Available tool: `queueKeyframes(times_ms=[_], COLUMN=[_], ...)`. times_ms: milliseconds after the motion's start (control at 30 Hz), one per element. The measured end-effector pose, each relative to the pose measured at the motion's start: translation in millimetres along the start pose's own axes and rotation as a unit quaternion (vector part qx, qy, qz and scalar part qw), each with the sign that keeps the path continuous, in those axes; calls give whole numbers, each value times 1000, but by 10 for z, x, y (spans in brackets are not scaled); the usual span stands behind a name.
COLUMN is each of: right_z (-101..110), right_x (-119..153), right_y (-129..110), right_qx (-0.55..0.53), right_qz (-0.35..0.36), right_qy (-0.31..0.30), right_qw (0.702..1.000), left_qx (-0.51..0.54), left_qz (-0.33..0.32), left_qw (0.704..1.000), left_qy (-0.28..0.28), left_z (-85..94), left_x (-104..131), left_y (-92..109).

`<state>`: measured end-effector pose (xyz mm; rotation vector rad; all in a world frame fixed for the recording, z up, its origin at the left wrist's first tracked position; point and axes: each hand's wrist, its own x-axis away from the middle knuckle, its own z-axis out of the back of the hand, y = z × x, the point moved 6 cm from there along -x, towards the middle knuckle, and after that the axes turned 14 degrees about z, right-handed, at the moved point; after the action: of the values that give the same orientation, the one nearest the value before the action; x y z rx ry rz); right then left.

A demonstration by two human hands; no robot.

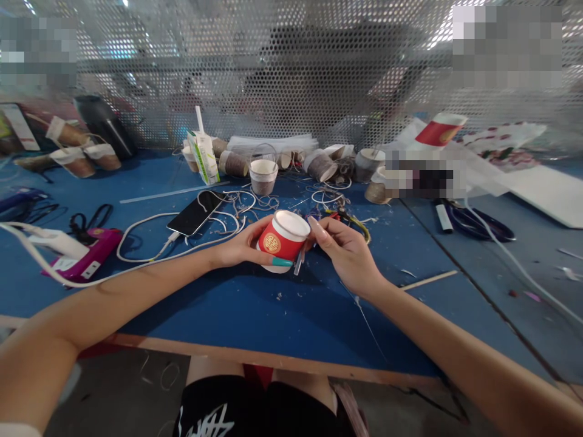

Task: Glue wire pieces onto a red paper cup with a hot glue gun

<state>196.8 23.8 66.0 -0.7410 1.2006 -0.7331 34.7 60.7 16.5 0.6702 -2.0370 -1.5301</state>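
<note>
My left hand (248, 246) is wrapped around a paper cup (283, 237), red with a white rim and a gold round emblem. The cup is held a little above the table and tilted slightly, its mouth facing up. My right hand (344, 252) is at the cup's right side, thumb and fingers pinched together close to the rim. Whatever lies between those fingertips is hidden or too small to name. A short translucent stick (297, 264) shows just below the right fingers, beside the cup; I cannot tell whether it is held.
Behind the hands lie a phone (197, 213) on a white cable, a handled cup (263, 177), a drink carton (203, 156) and tangled cords (332, 195). A purple power strip (86, 258) sits left. Rightward are a wooden stick (430, 280) and another red cup (439, 132). Perforated metal (291, 73) stands behind.
</note>
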Motion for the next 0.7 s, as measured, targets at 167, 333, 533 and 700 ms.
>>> queueKeyframes(times_ms=[167,333,533,700], right_z=[-45,-71,35,116], right_x=[0,17,-5,-64], right_y=[3,-3,35,29], right_qx=[38,194,330,266], right_qz=[15,53,139,190], right_qy=[-46,-145,-241,-221], right_qw=[998,969,902,919], left_qx=[39,79,116,133], left_qz=[-34,-29,-26,-8], left_qw=[999,996,993,991], left_qy=[11,-8,8,-7], left_z=[55,58,136,171], left_x=[-21,-26,-31,-70], left_y=[21,20,1,-46])
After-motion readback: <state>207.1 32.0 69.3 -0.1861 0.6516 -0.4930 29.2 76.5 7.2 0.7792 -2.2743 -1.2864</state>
